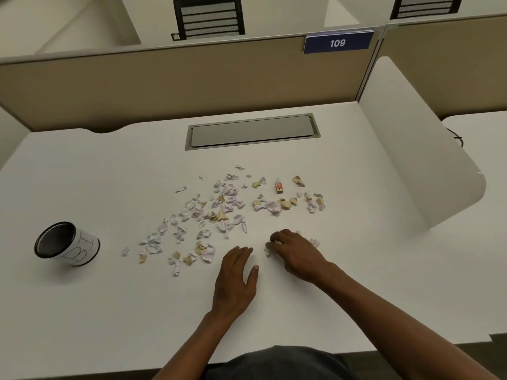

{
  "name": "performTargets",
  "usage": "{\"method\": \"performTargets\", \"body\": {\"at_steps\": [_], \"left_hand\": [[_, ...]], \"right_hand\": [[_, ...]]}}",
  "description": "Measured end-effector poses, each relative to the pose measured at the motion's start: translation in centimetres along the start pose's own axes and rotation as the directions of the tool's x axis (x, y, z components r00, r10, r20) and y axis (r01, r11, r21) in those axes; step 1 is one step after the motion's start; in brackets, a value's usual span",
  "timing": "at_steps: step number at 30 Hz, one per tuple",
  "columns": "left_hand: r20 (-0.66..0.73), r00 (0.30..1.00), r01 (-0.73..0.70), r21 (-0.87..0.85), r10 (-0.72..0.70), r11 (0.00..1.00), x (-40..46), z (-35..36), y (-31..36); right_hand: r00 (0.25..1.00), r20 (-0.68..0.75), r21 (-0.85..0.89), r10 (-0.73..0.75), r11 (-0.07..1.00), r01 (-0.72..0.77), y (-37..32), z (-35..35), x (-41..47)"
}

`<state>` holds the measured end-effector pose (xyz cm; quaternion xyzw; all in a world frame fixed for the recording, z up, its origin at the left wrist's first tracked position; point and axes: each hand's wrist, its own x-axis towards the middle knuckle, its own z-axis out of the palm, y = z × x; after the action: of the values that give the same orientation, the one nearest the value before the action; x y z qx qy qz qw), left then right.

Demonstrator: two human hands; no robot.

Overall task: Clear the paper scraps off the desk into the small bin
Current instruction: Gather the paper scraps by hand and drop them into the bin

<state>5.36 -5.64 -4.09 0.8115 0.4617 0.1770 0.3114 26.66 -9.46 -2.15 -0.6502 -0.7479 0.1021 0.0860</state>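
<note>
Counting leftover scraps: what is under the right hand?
A few white paper scraps poke out at the fingertips of the right hand, more by its far side. Whatever lies beneath the palm is covered.

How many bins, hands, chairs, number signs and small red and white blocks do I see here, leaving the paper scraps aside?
bin: 1
hands: 2, left hand and right hand
chairs: 2
number sign: 1
red and white block: 1
Total: 7
paper scraps: too many to count, left out

right hand [295,250] pinching paper scraps [270,248] | left hand [236,281] flat on desk [109,297]
</note>
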Motion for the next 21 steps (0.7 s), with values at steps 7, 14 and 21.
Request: {"method": "performTargets", "body": {"at_steps": [7,14,21], "left_hand": [[0.033,0.996,-0.093,0.233,0.088,0.968,2.2,1.1,1.9],[0.147,0.989,-0.034,0.009,0.032,0.999,3.8,1.8,3.7],[0.081,0.995,-0.06,-0.029,0.062,0.998,4.5,2.1,4.7]], "right_hand": [[0.828,-0.179,0.316,0.531,0.828,-0.463,2.1,-2.8,-4.1],[0.766,0.031,0.193,0.642,0.748,-0.635,2.8,-2.4,-4.8],[0.778,-0.041,0.32,0.627,0.746,-0.584,1.5,-1.7,-2.7]]}}
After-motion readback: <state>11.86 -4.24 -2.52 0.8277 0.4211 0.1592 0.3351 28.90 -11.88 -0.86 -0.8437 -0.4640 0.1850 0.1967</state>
